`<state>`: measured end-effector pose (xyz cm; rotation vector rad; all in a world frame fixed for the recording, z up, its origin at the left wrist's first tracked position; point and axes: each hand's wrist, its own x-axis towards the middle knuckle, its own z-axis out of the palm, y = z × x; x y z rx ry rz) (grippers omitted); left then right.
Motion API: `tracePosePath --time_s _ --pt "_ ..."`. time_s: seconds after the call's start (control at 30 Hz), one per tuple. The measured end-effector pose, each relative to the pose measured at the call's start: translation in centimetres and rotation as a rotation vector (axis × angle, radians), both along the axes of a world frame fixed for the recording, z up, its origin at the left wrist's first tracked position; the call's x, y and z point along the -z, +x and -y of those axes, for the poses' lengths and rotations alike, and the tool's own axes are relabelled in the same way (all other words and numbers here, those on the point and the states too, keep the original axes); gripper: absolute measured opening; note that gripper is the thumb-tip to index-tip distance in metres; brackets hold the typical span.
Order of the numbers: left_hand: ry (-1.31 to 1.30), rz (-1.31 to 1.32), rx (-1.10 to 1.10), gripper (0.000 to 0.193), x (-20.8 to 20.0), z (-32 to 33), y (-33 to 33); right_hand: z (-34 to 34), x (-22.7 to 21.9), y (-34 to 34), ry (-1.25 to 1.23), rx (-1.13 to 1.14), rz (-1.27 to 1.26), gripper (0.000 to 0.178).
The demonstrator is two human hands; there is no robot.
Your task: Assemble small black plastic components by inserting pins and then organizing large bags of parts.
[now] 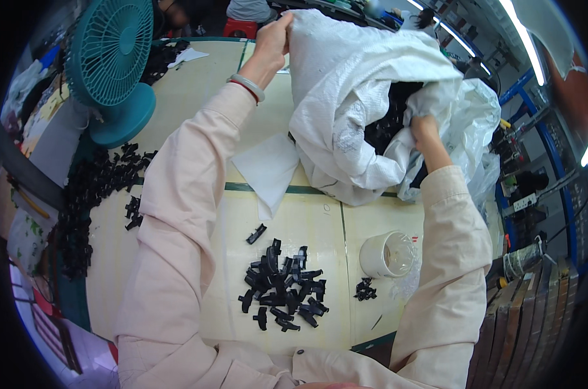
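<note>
A large white woven sack (346,71) is tilted over the far right of the table, its mouth facing me. Inside it, black plastic parts (390,120) show through the opening. My left hand (274,47) is closed on the sack's upper left corner, the arm stretched far out. At the right side of the mouth, my right hand (426,135) grips the bunched rim; its fingertips are partly hidden in the folds. A heap of black plastic clips (281,285) lies on the table between my forearms, with one single clip (256,234) a little beyond it.
A green fan (115,48) stands at the far left, above a spread of black parts (102,178). White paper (268,170) lies under the sack's left side. Near my right forearm are a white tub (375,255) and tiny black pieces (365,289). Clear plastic (485,117) hangs beside the sack.
</note>
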<state>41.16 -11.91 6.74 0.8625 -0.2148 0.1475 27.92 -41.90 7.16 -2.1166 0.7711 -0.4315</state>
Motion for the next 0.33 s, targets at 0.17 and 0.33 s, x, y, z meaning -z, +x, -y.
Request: tracePosePath --time_s 0.17,0.33 --pt "-0.087 -0.239 -0.030 0.046 1.7 1.1 2.4 1.0 -1.4 -1.9 -0.772 0.014 -0.044 0.062" --pt "0.109 -0.354 -0.164 0.052 1.8 -0.7 1.3 -3.7 -2.6 -4.7 -1.080 0.078 -0.178 0.083"
